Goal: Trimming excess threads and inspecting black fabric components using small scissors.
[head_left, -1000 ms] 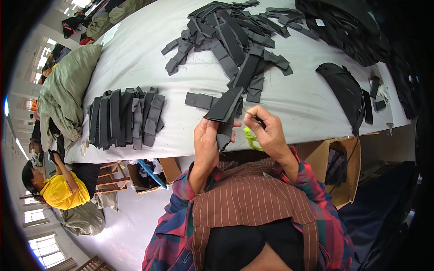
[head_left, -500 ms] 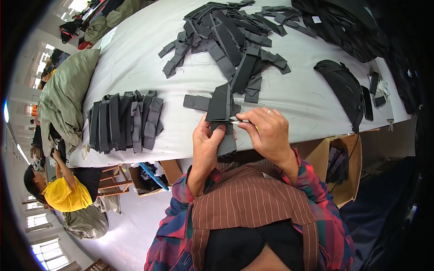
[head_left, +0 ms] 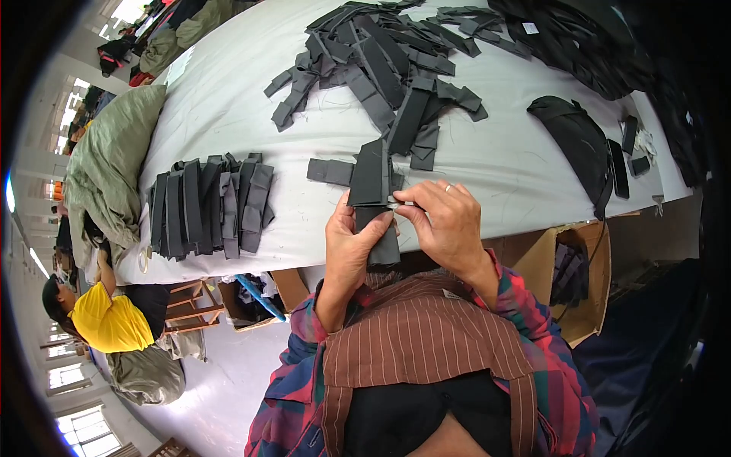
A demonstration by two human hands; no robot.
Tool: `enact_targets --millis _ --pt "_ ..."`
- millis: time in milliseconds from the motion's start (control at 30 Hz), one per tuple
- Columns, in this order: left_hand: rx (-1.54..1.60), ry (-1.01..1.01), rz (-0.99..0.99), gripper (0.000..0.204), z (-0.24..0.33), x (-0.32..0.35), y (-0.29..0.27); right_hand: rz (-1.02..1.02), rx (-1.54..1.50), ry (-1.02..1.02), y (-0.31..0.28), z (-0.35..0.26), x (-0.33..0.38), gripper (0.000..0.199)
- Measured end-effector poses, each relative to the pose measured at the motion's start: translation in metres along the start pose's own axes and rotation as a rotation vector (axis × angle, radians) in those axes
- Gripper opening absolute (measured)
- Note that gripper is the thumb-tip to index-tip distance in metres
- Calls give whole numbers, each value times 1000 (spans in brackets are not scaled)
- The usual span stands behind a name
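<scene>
My left hand (head_left: 352, 238) is closed on a dark grey fabric strip (head_left: 370, 174) at the table's near edge, its thumb lying across the lower part. The strip's upper end lies on the table over another grey piece (head_left: 329, 171). Close by on the right, my right hand (head_left: 442, 221) pinches small thread snips, mostly hidden by the fingers; a silvery tip (head_left: 393, 202) shows against the strip's edge. Beyond my hands spreads a loose heap of similar dark strips (head_left: 381, 65). On the left, more strips (head_left: 209, 206) lie side by side in a neat row.
A black curved fabric piece (head_left: 571, 145) and a phone (head_left: 618, 169) lie on the right of the white-covered table (head_left: 221, 114). Black fabric (head_left: 567, 46) fills the far right corner. Below the edge stand cardboard boxes (head_left: 598, 286). A person in yellow (head_left: 114, 320) works at left.
My right hand has shifted slightly left, and its fingers now cover more of the snips. The strip's lower end has straightened under my left thumb. The person in yellow has moved slightly.
</scene>
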State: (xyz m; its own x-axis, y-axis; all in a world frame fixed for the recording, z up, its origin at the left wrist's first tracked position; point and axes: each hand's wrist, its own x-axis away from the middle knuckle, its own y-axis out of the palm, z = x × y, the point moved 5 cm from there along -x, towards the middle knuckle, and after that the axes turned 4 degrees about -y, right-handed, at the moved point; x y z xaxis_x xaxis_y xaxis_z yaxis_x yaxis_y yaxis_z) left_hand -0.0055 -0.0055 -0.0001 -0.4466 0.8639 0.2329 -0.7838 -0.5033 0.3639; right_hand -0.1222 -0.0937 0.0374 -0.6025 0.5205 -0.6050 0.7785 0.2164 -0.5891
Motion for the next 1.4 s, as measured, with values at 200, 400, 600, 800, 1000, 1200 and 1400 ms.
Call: enact_targets --millis 200,400,600,800,1000,1200,1400 --pt "13 36 -8 31 2 1 2 -54 47 8 0 0 0 12" --pt "8 25 -87 31 2 1 2 -101 -179 193 5 12 2 13" --pt "85 -40 -74 35 0 2 -3 0 -358 244 -3 13 0 14" --pt "-17 28 -98 46 -5 2 1 -143 -83 30 6 3 -3 21" --pt "-29 -44 -124 43 -6 7 5 -41 18 -59 10 -6 -7 12" --pt "110 -80 -77 41 6 6 0 -100 -98 -4 9 2 -2 18" --pt "114 -39 -100 38 14 4 -1 -78 -203 200 0 19 4 19"
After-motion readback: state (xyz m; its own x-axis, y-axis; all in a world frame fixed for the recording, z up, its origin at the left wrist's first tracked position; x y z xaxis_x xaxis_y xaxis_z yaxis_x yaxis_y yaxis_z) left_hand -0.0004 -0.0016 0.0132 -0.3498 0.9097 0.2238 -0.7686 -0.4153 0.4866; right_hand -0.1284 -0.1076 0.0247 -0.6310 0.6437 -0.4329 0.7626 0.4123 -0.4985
